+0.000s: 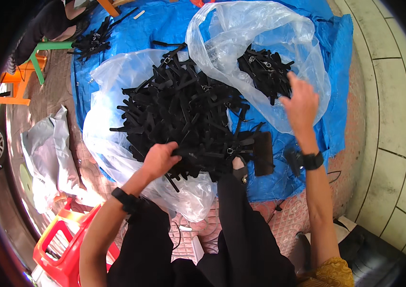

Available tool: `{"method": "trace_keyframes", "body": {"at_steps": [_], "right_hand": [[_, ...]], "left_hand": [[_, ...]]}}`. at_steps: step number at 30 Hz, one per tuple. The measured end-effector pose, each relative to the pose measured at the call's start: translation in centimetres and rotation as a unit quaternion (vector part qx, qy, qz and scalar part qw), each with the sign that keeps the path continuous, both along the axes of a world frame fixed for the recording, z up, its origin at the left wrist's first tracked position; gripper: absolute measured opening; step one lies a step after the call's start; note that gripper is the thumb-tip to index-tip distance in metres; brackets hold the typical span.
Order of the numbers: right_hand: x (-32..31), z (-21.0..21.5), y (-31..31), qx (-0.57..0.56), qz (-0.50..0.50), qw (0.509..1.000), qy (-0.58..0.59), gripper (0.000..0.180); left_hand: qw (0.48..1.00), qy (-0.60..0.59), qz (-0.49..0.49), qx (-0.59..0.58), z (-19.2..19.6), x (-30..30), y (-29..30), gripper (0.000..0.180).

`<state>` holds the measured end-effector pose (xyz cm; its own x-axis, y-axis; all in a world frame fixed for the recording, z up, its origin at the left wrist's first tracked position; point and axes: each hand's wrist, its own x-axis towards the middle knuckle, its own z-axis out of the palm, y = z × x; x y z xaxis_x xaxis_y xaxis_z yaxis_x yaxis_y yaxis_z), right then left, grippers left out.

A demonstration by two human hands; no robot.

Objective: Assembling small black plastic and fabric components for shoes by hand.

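A big heap of black straps with metal buckles [183, 115] lies on a spread clear plastic bag [107, 143] on a blue tarp [140, 28]. My left hand [159, 159] is closed around straps at the heap's near edge. My right hand [301, 103] reaches over a second clear plastic bag [255, 28], fingers apart, holding nothing. Inside that bag lies a smaller pile of the same black straps [265, 69], just left of my fingertips. Both wrists wear black bands.
A third small pile of straps [90, 43] lies at the tarp's far left, next to a seated person in dark clothes [50, 21]. A red plastic stool [61, 246] stands near left, crumpled white plastic [45, 153] beside it. Pale paving [394, 95] runs along the right.
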<state>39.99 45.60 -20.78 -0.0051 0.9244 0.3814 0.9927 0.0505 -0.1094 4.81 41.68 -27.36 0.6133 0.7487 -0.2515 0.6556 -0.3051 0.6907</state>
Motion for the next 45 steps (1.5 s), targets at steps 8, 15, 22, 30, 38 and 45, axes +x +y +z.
{"method": "trace_keyframes", "body": {"at_steps": [8, 15, 22, 30, 38, 45], "right_hand": [[-11.9, -10.3, -5.7, -0.288, 0.099, 0.936, 0.174, 0.063], [-10.3, -10.4, -7.8, -0.236, 0.185, 0.879, 0.371, 0.011], [-8.7, -4.3, -6.5, -0.192, 0.073, 0.822, 0.532, 0.012], [-4.4, 0.2, -4.5, -0.187, -0.023, 0.733, 0.654, 0.008], [1.0, 3.7, 0.0, -0.13, 0.008, 0.784, 0.606, 0.008], [6.0, 3.6, 2.9, -0.061, -0.072, 0.935, 0.342, 0.027]], "left_hand": [[0.796, -0.186, 0.284, -0.502, 4.1, 1.8, 2.7, 0.007], [0.755, -0.257, 0.3, -0.525, 4.8, 2.8, 2.6, 0.011], [0.728, -0.304, 0.325, -0.521, 6.4, 4.5, 2.4, 0.012], [0.717, -0.342, 0.35, -0.495, 6.4, 4.9, 2.8, 0.012], [0.714, -0.343, 0.347, -0.502, 7.1, 5.2, 2.7, 0.013], [0.694, -0.362, 0.316, -0.537, 8.5, 6.9, 2.6, 0.014]]}}
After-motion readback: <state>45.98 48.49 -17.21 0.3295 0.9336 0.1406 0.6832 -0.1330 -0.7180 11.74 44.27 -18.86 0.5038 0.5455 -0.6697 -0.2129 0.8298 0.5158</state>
